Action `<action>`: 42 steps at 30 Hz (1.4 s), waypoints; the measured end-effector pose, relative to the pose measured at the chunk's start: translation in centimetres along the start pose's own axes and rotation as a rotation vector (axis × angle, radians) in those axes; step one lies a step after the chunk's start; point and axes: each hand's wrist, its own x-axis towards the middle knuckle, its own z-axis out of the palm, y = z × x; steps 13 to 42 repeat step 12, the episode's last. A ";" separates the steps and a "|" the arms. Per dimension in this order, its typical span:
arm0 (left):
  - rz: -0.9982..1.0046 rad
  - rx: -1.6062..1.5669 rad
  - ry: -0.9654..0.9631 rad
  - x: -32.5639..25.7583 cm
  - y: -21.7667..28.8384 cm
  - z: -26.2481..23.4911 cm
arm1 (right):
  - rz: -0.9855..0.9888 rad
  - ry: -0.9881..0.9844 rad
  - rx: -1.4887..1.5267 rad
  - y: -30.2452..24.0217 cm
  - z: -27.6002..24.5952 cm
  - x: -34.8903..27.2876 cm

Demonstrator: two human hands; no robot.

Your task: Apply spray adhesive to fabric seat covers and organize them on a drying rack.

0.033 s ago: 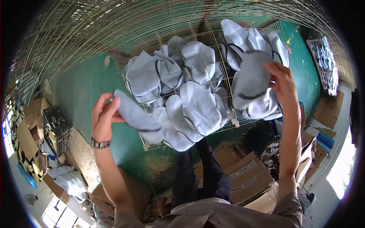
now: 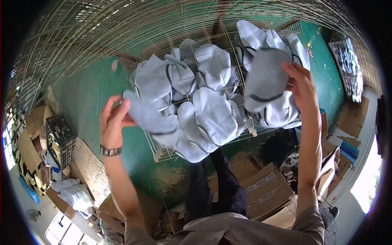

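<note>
My left hand (image 2: 112, 122), with a banded watch or bracelet at the wrist, pinches the end of a light grey fabric piece (image 2: 149, 116) with a dark edge strip. That piece hangs over the left side of a wire rack (image 2: 252, 131). On the right, my right hand (image 2: 301, 83) grips the side of another rounded grey fabric piece (image 2: 267, 73), dark-trimmed at top and bottom. It is slightly blurred and covers part of the pile behind it. Several similar fabric pieces (image 2: 216, 116) lie overlapping on the rack below and between my hands.
Stacked wire racks (image 2: 94, 36) curve across the far side. A black plastic crate (image 2: 61, 136) and cardboard stand at left. Flattened cardboard boxes (image 2: 265, 190) lie near my legs. Another loaded rack (image 2: 348, 69) stands at far right on the green floor (image 2: 102, 85).
The piece in my right hand has shifted a little left and up, showing more of its face. My left hand has moved slightly right, and its piece has turned and swung upward.
</note>
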 end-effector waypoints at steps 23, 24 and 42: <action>-0.199 -0.616 0.279 19.5 -20.8 18.2 | 0.180 0.189 0.247 19.0 9.9 12.6; -0.199 -0.616 0.279 19.5 -20.8 18.2 | 0.180 0.189 0.247 19.0 9.9 12.6; -0.199 -0.616 0.279 19.5 -20.8 18.2 | 0.180 0.189 0.247 19.0 9.9 12.6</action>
